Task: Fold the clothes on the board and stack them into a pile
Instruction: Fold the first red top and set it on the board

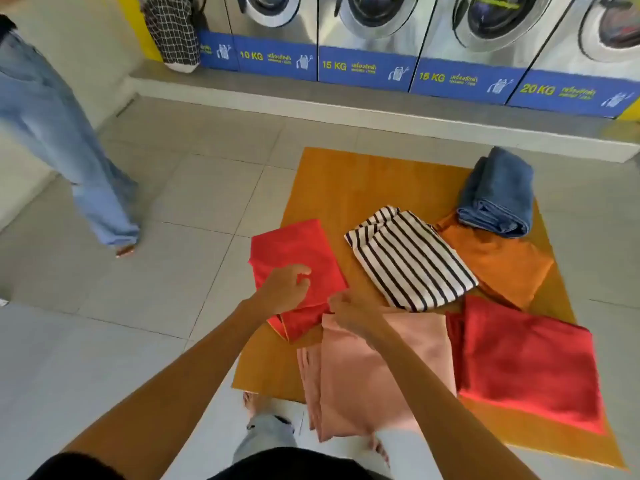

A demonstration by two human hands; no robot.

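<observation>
**Folds may slip before the pile is built**

The left hand (285, 289) rests on the red garment (294, 258), fingers loosely curled; whether they pinch cloth I cannot tell. The right hand (348, 311) pinches the far edge of the pink garment (374, 372), just beside the left hand. Beyond the right hand lies the striped shirt (412, 258); farther off, the orange garment (498, 261) under the folded jeans (495, 195). To its right sits a second red garment (526, 362). All lie apart on the board (346, 181), not stacked. Lifting by one pinched edge could unfold the pink piece, which overhangs the board's near edge and might slide onto the floor.
</observation>
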